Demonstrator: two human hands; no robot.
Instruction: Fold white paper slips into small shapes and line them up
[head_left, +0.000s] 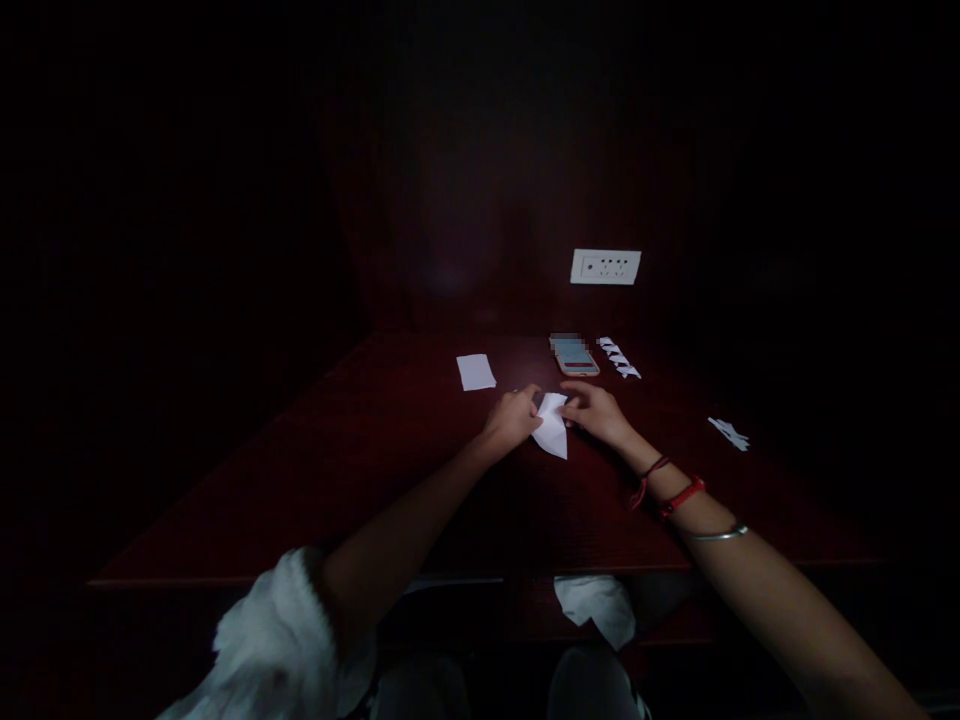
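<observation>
A partly folded sheet of white paper (pixel 553 436) is between my two hands, above the dark red table, with one pointed corner toward me. My left hand (pixel 513 416) grips its left edge, thumb on the near face and fingers behind. At the upper right edge, my right hand (pixel 596 410) pinches the paper between thumb and fingers, its index finger stretched out above. The fingertips behind the sheet are partly hidden.
A stack of blank white paper (pixel 476 372) lies beyond my left hand. Past my right hand are a phone (pixel 574 355) and a row of small folded paper pieces (pixel 619 357). Paper strips (pixel 728 434) lie at right. A socket panel (pixel 605 267) is on the back wall.
</observation>
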